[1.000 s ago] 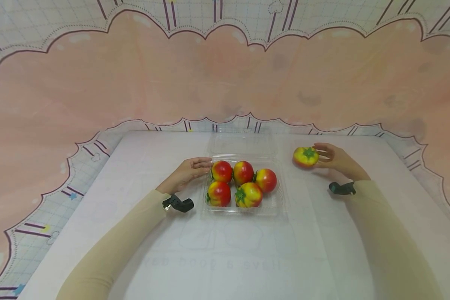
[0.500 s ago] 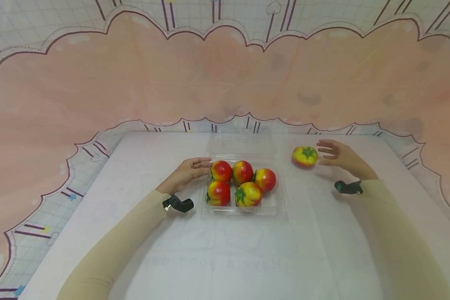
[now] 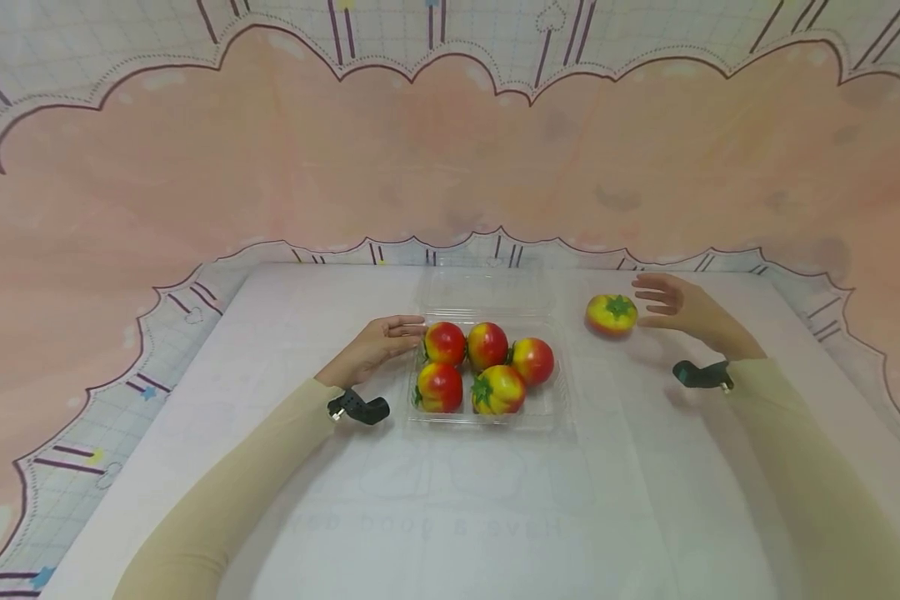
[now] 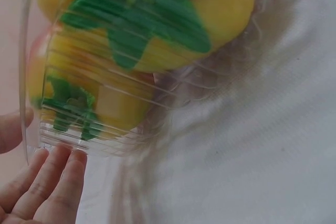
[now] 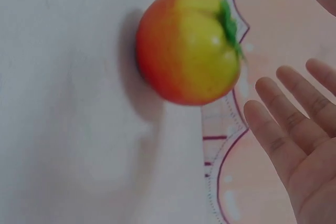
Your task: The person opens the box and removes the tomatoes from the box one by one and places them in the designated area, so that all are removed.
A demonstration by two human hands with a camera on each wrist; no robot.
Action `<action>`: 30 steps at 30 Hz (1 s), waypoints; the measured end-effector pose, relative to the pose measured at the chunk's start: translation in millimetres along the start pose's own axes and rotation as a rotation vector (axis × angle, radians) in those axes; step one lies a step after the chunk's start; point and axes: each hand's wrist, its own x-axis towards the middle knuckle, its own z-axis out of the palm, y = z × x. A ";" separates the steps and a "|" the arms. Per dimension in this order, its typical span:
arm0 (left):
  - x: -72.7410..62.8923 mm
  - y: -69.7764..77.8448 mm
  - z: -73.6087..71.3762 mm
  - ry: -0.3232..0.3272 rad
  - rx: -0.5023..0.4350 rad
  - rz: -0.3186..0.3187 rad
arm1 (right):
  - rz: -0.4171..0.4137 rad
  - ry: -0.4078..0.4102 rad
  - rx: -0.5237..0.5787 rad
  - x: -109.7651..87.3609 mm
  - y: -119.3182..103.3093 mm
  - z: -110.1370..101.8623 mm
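In the head view, a clear plastic box (image 3: pixel 547 404) stands mid-table with several red-and-yellow tomatoes (image 3: pixel 498 389) in it, their leaves green. My left hand (image 3: pixel 375 346) is at its left side. The left wrist view has straight fingertips (image 4: pixel 73 163) touching the ribbed wall of the box, the thumb near the rim. One more tomato (image 3: pixel 611 315) lies on the table, right of the box. My right hand (image 3: pixel 682 312) hovers just right of it and holds nothing. In the right wrist view, its fingers (image 5: pixel 294 119) are spread and apart from the tomato (image 5: pixel 186 45).
The box's clear lid (image 3: pixel 487 287) lies folded back toward the table's far edge. A white cloth (image 3: pixel 435 500) with faint mirrored lettering covers the table. Behind it hangs a peach patterned curtain (image 3: pixel 450 158).
My right hand has let go of the lone tomato and drawn back to the right. That tomato stays where it was. The left hand and the box have not visibly moved.
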 end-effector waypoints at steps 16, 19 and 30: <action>0.3 -1.7 0.7 0.004 -0.005 -0.017 | -0.086 0.005 0.030 -6.4 -22.4 7.6; 0.5 -1.4 0.8 0.006 -0.003 -0.019 | -0.105 -0.010 0.039 -6.5 -27.6 9.5; 2.2 -0.6 0.3 0.001 0.001 -0.004 | -0.126 -0.049 0.114 -5.1 -43.6 21.0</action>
